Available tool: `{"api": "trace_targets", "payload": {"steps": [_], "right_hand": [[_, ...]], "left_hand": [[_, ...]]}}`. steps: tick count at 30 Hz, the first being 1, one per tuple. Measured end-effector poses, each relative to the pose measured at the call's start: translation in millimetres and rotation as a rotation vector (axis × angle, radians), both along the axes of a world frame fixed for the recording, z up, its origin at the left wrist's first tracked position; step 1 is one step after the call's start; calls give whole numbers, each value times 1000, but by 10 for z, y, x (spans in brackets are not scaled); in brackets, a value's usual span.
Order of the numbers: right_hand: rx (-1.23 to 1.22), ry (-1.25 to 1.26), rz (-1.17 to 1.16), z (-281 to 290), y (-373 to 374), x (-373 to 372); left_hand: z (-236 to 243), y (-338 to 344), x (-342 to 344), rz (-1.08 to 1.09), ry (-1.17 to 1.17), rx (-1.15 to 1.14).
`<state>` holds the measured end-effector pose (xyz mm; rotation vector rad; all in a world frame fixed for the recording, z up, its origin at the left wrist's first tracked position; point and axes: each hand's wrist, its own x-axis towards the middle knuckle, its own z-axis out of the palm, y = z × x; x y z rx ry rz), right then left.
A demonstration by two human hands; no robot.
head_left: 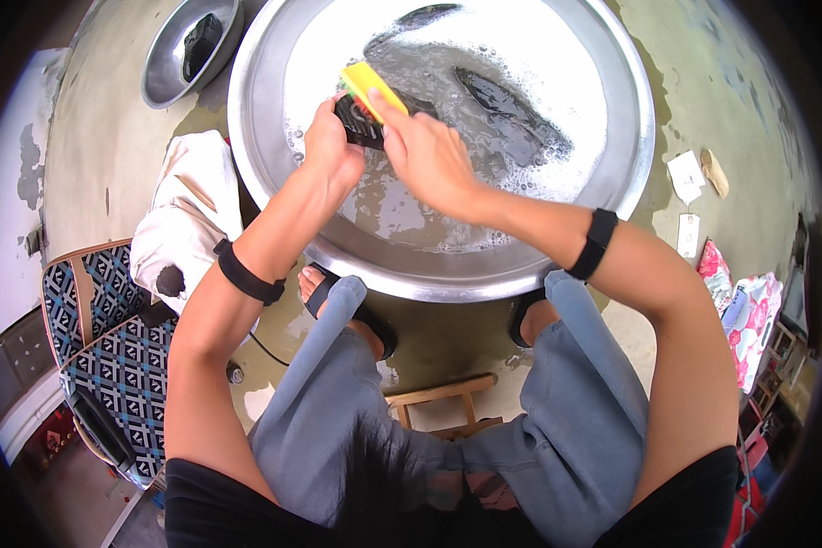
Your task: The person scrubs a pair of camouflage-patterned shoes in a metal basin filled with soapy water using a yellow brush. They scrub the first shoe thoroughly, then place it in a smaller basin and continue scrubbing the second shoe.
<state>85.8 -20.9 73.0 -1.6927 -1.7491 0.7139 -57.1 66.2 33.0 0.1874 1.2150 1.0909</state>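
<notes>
A wide metal basin (642, 119) full of murky, sudsy water stands in front of me. Over its near-left part, my left hand (331, 146) grips a black ridged thing (360, 133) that looks like a shoe sole. My right hand (429, 163) is closed on a yellow scrub brush (374, 88), its bristles against the black thing. Part of that thing is hidden behind the brush and my fingers. A long dark thing (511, 117), perhaps a shoe, lies in the water to the right. Another dark shape (422, 18) shows through the foam at the far side.
A smaller metal bowl (158, 68) holding a black block (201, 44) stands at the far left. White cloth (187, 187) and a patterned case (119, 365) lie on my left. A wooden stool (470, 411) is between my legs. Paper tags (686, 173) and a flowered packet (753, 320) lie right.
</notes>
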Motion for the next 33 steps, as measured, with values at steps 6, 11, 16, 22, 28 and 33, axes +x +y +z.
{"api": "trace_targets", "payload": {"steps": [6,11,16,22,28,33], "right_hand": [[-91,138,112,178,-72,-108],[-306,-49,-164,-394,142,346],[-646,67,-187,-1316,-181,795],[-656,156,-224,-824,-217,429],[-201,132,93,-197,-442,128],[-312,83,-35,-489,-62,350]], "left_hand": [[-34,-31,-26,26,-22,-8],[-44,-172,-53,-77,50,34],[15,-257,-256,-217,70,-53],[170,-376,-339,-480,51,-102],[284,-509,-306,-420,13,21],[260,-531,-280,-324,76,189]]}}
